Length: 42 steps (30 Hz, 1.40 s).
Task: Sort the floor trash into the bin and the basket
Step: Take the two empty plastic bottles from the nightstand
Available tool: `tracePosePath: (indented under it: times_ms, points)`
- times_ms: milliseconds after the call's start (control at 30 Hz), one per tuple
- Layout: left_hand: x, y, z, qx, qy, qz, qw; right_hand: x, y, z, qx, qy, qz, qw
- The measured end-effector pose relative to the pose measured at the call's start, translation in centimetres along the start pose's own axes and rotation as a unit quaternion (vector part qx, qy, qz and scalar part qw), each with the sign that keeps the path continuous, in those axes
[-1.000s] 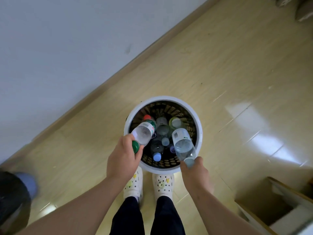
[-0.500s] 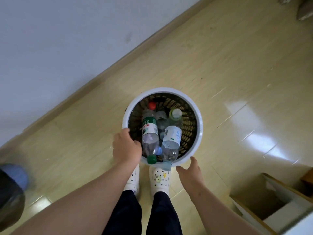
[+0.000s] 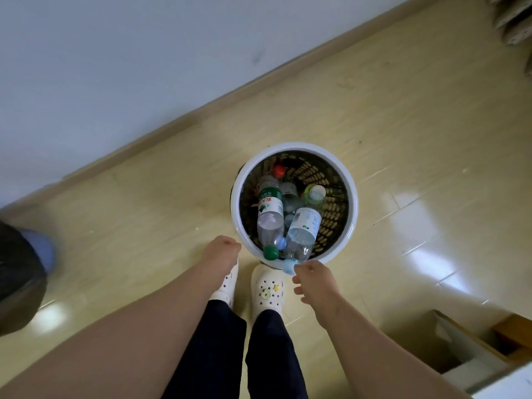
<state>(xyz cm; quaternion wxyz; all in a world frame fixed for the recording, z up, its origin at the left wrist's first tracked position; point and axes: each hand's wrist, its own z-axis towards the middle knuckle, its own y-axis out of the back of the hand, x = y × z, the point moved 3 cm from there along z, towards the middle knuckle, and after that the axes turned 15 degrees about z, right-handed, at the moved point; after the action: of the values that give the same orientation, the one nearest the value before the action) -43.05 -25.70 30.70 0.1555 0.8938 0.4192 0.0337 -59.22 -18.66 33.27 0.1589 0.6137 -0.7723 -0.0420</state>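
When read from the near edge outward: dark bin [image 3: 17, 277] at far left on the floor [image 3: 144, 226], partly in view; left grip [image 3: 223, 251] loosely curled, holding nothing, just left of the basket [image 3: 293, 147] rim; right grip [image 3: 315, 280] relaxed, part open, holding nothing, fingertips just beside the pale blue cap [image 3: 288, 267] of the clear bottle [image 3: 303, 228]. Inside the basket: clear bottle and green-capped bottle [image 3: 269, 223] side by side, caps toward the near rim, atop further bottles [image 3: 288, 195].

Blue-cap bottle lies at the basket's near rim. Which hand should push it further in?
Right, likely. The right hand is empty and beside the blue cap; the left hand is beyond the green-cap bottle.
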Motion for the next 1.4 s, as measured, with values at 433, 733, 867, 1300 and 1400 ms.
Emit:
tracePosePath:
  times_ms: [433,733,867,1300,1400]
  points:
    - [10.5,8.8,-16.6,-0.035,0.0,-0.362,0.932,3.2,-8.4,-16.2,0.1,0.168,-0.221,0.955]
    - [31.9,17.0,-28.0,-0.169,0.033,-0.56,0.811,-5.7,-24.4,-35.6,0.234,0.307,-0.399,0.832]
    - [44.1,19.4,-31.2,-0.224,0.027,-0.609,0.761,-13.9,-32.3,-43.3,0.292,0.325,-0.461,0.772]
    - [84.9,18.6,-37.8,-0.312,0.141,-0.729,0.593,-48.9,-52.0,-59.8,0.401,0.295,-0.646,0.579]
    - [93.0,19.5,-38.1,-0.327,0.155,-0.754,0.549,-55.2,-57.6,-62.5,0.406,0.295,-0.674,0.542]
